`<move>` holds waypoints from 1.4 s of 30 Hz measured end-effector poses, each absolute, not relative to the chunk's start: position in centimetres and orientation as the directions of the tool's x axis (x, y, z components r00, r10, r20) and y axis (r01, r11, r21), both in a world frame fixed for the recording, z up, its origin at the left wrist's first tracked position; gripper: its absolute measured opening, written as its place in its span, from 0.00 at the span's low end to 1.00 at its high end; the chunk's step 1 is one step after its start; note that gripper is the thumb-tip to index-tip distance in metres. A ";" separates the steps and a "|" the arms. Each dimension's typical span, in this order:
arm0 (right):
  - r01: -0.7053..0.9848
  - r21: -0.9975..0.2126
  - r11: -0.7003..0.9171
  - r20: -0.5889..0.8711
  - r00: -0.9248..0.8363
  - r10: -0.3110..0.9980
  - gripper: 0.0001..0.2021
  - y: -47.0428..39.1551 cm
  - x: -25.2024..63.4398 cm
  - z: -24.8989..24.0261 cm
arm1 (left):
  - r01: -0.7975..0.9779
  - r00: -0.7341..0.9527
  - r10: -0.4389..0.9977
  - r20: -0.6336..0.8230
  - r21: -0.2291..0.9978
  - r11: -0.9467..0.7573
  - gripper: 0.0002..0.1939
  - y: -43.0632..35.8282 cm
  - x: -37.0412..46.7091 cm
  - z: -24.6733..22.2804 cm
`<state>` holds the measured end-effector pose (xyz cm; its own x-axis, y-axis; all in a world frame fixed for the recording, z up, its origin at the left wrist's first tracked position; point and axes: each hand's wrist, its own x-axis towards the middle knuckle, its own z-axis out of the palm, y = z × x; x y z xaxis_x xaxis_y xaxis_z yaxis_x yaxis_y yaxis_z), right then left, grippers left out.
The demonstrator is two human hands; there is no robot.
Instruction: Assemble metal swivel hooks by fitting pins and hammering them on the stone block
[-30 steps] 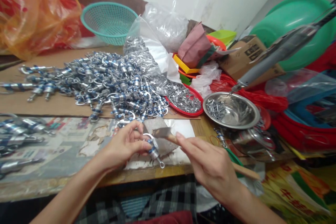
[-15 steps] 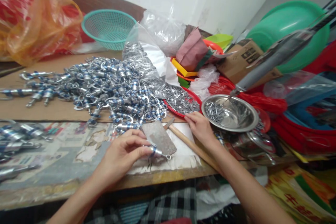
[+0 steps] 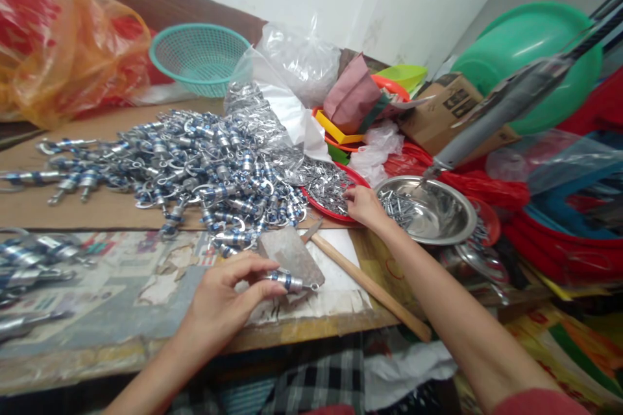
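Pinched between the thumb and fingers of my left hand (image 3: 228, 298) is a silver eye bolt (image 3: 287, 281) with blue bands, its small ring pointing right. It is held over the near edge of a flat grey block (image 3: 294, 253). My right hand (image 3: 366, 206) reaches over the rim of a red plate (image 3: 335, 214) heaped with small flat metal pieces (image 3: 324, 185). Its fingertips are closed together at the heap; whatever is between them is too small to make out. A wooden-handled hammer (image 3: 370, 285) lies beside the block.
A large pile of banded eye bolts (image 3: 195, 162) covers the cardboard, with more (image 3: 39, 259) at the left. A steel bowl (image 3: 457, 233) holds metal pins. A grey lever arm (image 3: 501, 110) slants above it. A turquoise basket (image 3: 202, 78) stands behind the pile.
My right hand has moved from the red plate's near rim up onto the metal pieces. My left hand still holds the eye bolt over the block, slightly shifted.
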<state>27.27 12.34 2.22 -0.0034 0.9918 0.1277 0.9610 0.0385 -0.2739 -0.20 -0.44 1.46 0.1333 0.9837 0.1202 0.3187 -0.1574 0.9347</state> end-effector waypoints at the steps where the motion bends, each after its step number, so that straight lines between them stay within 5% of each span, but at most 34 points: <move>1: 0.944 -0.327 0.050 0.168 0.006 0.986 0.08 11.6 26.9 2.4 | 0.316 0.117 0.988 0.101 0.939 -0.134 0.08 -0.5 -0.2 1.4; 6: 0.789 -0.592 0.168 0.246 -0.022 0.969 0.12 4.8 21.6 2.9 | 0.270 0.119 0.991 0.057 0.959 -0.088 0.13 -0.6 0.0 1.5; 8: 0.529 -0.805 0.267 0.272 -0.071 0.960 0.07 1.9 19.1 3.0 | 0.253 0.127 0.990 0.053 0.964 -0.085 0.15 -0.6 0.2 1.6; 11: 0.342 -0.864 0.369 0.337 -0.151 0.929 0.03 -0.7 16.8 3.1 | 0.245 0.119 0.991 0.058 0.966 -0.086 0.16 -0.5 0.4 1.7; 18: 0.277 -0.883 0.378 0.335 -0.193 0.922 0.05 -1.4 16.4 3.0 | 0.243 0.199 0.966 0.162 0.947 -0.209 0.05 -0.7 0.1 1.6; 22: 0.365 -0.755 0.545 0.491 -0.235 0.839 0.06 -2.0 17.1 2.4 | 0.181 0.185 0.977 0.103 0.974 -0.137 0.04 -0.9 -0.1 1.7; 27: 0.460 -0.230 0.858 0.700 -0.535 0.474 0.14 -2.4 18.8 1.4 | 0.276 0.224 0.974 0.044 0.955 -0.107 0.05 -0.9 -0.4 2.8; 31: 0.444 -0.131 0.886 0.714 -0.578 0.395 0.13 -2.2 19.3 1.9 | 0.362 0.305 0.934 0.184 0.885 -0.292 0.08 -0.9 -0.6 3.6; 35: 0.446 -0.297 0.844 0.714 -0.483 0.507 0.14 -2.1 18.6 2.2 | 0.349 0.282 0.929 0.241 0.876 -0.333 0.07 -1.0 -0.8 3.5; 38: 0.402 -0.523 0.752 0.678 -0.338 0.653 0.12 -2.4 17.6 2.1 | 0.280 0.205 0.978 0.049 0.954 -0.106 0.07 -1.4 -0.7 3.0; 42: 0.349 -0.689 0.635 0.607 -0.202 0.769 0.07 -3.0 16.5 2.3 | 0.059 0.111 0.979 -0.173 0.984 0.167 0.27 -1.9 -0.2 2.3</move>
<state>16.50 -3.00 2.34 -0.2024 0.7688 0.6066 0.3492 0.6353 -0.6888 -0.18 -1.93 2.28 0.1114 0.9787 -0.1725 0.0594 0.1667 0.9842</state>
